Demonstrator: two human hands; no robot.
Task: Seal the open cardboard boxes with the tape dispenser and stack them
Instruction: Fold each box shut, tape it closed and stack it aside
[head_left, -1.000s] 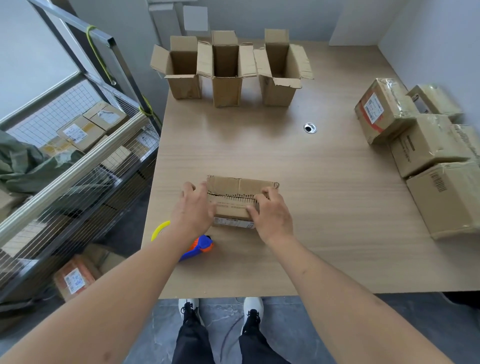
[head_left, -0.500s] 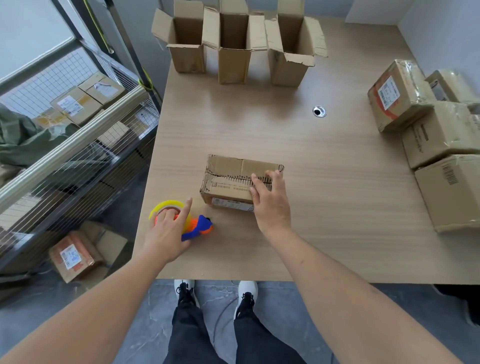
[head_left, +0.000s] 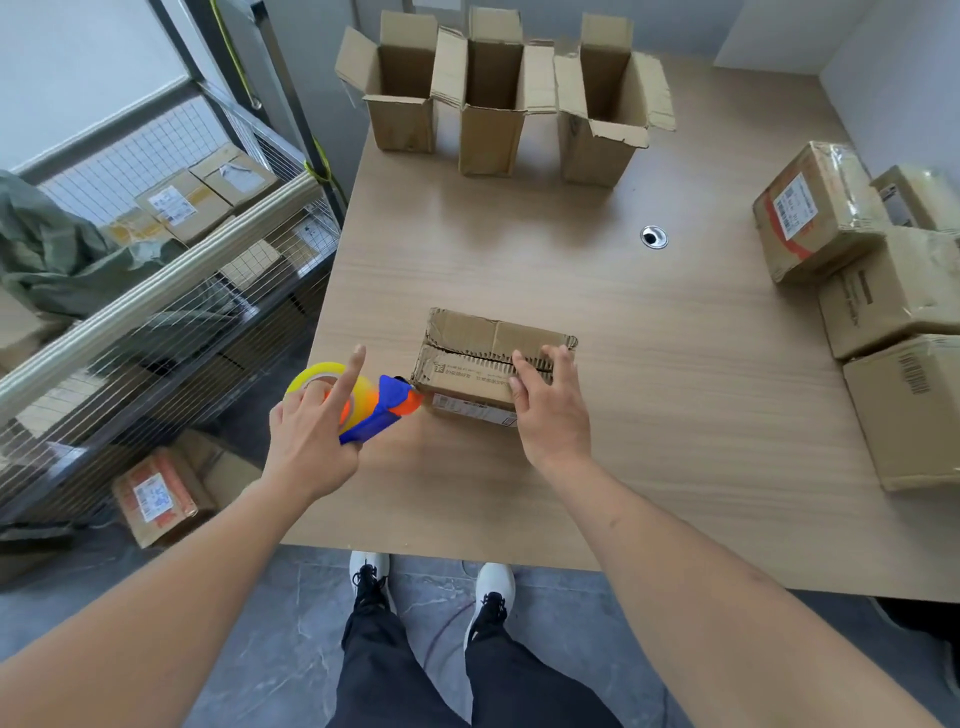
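The left hand (head_left: 311, 441) grips the tape dispenser (head_left: 363, 402) by its blue handle, forefinger pointing straight up over the yellow roll; the dispenser's orange nose touches the left end of the box (head_left: 483, 364). That box lies near the table's (head_left: 675, 415) front edge, flaps folded shut along a ragged middle seam. The right hand (head_left: 550, 410) rests on its right part, fingers straight and spread over the seam. 3 open boxes (head_left: 493, 104) stand in a row at the far edge. Taped parcels (head_left: 883, 312) sit at the right.
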